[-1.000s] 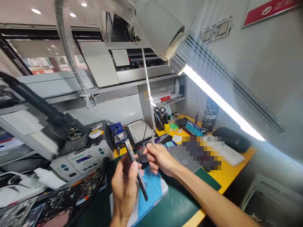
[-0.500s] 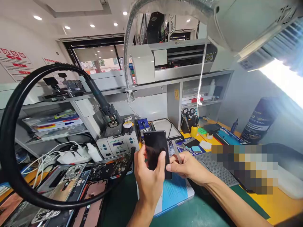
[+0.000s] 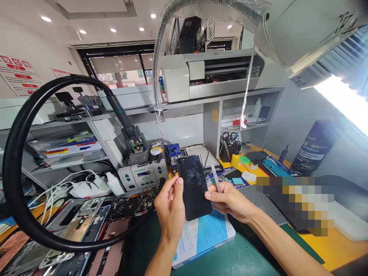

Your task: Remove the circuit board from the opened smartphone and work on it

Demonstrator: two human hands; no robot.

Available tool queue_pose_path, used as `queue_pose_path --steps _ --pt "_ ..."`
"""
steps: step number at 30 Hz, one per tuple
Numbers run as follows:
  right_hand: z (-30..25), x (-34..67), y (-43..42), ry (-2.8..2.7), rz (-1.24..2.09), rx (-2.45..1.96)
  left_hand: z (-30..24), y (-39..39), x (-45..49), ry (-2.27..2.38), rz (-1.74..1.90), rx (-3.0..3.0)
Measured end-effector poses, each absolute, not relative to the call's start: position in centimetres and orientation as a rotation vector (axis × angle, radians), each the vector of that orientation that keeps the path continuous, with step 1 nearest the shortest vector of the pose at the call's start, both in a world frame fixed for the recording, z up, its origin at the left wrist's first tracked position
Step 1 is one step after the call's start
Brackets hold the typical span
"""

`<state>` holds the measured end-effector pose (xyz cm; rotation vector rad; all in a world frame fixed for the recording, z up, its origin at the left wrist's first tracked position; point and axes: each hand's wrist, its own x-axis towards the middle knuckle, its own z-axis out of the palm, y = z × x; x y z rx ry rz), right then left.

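Observation:
A black smartphone (image 3: 194, 186) is held upright above the bench, its dark smudged screen facing me. My left hand (image 3: 170, 209) grips its left edge with thumb and fingers. My right hand (image 3: 230, 199) touches the phone's right edge with its fingertips and also pinches a pair of metal tweezers (image 3: 216, 183) that point up. Under both hands lies a blue and white booklet (image 3: 204, 237) on the green mat (image 3: 247, 257).
A soldering station (image 3: 143, 174) stands behind the phone, with a thick black hose (image 3: 17, 153) looping at the left. Opened phone frames (image 3: 80, 226) lie at the lower left. Scissors, bottles and small tools (image 3: 235, 149) sit at the back right, a black can (image 3: 312, 147) further right.
The view swung left and settled on the bench. The phone turned from edge-on to screen facing me and tilted a little to the right. The tweezers stayed in my right hand.

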<state>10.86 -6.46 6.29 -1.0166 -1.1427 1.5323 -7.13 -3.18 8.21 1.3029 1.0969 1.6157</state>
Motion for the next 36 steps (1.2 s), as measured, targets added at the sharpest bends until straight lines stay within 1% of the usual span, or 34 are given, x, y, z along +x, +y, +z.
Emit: queue_pose_path --steps 13,23,36 --pt "6.4 11.1 -6.5 -1.135 1.557 -0.995 7.9 -3.0 -7.2 1.061 1.652 1.255" --pt "6.6 10.7 -6.5 -1.261 1.377 -1.010 8.0 -3.7 -7.3 0.956 1.781 1.376" --pt "6.8 10.6 -6.7 -1.330 1.310 -1.032 7.7 -4.0 -7.5 0.895 1.839 1.467"
